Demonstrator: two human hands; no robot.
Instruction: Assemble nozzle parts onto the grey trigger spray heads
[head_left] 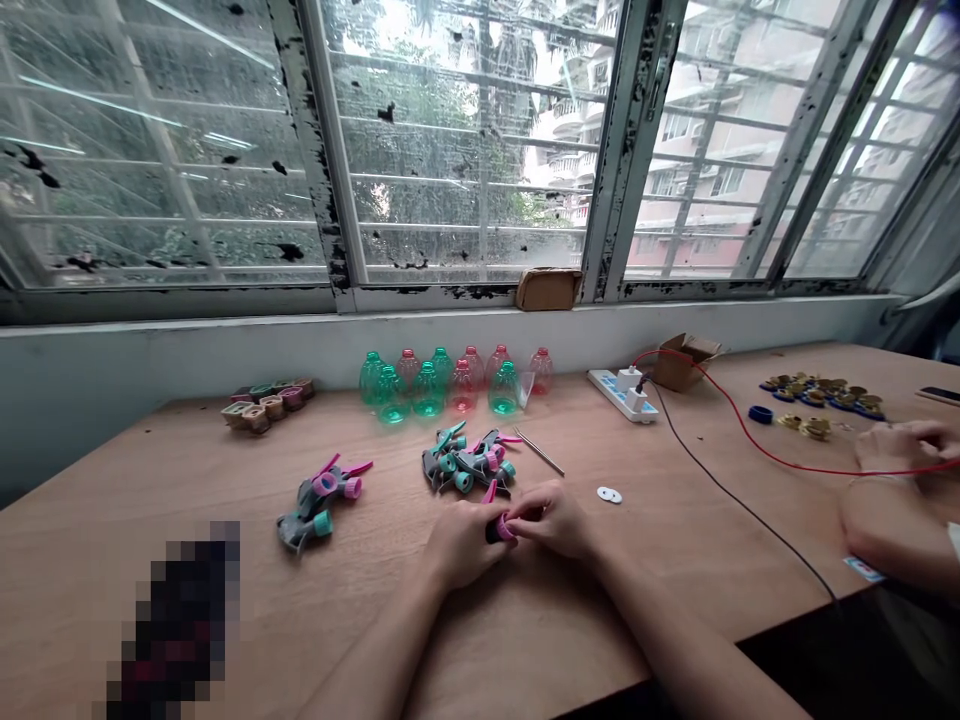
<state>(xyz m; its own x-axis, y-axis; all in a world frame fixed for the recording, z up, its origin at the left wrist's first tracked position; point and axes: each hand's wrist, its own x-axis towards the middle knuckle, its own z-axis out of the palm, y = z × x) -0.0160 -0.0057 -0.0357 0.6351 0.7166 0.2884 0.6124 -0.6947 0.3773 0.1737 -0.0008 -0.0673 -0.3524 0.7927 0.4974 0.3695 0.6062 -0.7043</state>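
Note:
My left hand (463, 545) and my right hand (547, 520) meet at the middle of the wooden table (375, 610). Between them they pinch a small dark part with a pink end (501, 529), probably a spray trigger piece, partly hidden by my fingers. Just beyond my hands lies a heap of grey spray trigger heads (466, 462) with pink levers and teal caps. Further left lie a few more of these heads (315, 503). To the right of my right hand are small white washers (609, 494) and a thin metal rod (540, 452).
Green and pink plastic bottles (427, 388) stand along the wall, beside a white power strip (622, 394) and a cardboard box (681, 364). A red wire and a black cable cross the right side. A co-worker's hands (896, 480) sit near brass parts (821, 395). A blurred dark object (176, 630) occupies the lower left.

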